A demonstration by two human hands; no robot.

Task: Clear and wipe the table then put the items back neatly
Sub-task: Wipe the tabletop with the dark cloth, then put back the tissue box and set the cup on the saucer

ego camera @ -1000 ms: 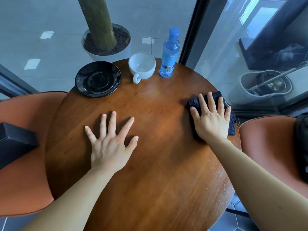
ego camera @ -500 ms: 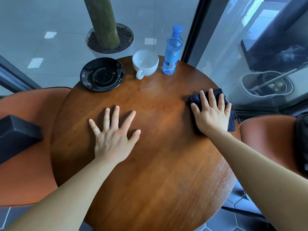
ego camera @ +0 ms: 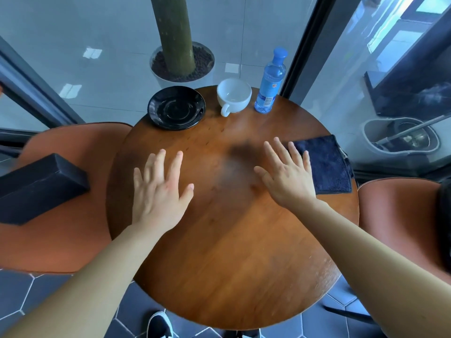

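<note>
A round wooden table (ego camera: 231,252) fills the middle. At its far edge stand a black saucer (ego camera: 176,107), a white cup (ego camera: 233,95) and a blue water bottle (ego camera: 270,82). A dark blue cloth (ego camera: 327,164) lies flat at the right edge. My right hand (ego camera: 286,176) hovers just left of the cloth, fingers spread, holding nothing; its fingertips overlap the cloth's left edge. My left hand (ego camera: 159,191) is spread open over the table's left half, empty.
An orange chair (ego camera: 61,240) on the left carries a black box (ego camera: 39,186). A second orange chair (ego camera: 400,215) sits right. Behind the table are a potted tree trunk (ego camera: 174,40), a dark window frame (ego camera: 302,45) and a mop bucket (ego camera: 400,135).
My right hand has come off the cloth and moved left towards the table's middle. The cloth stays at the right edge. The left hand lifted slightly.
</note>
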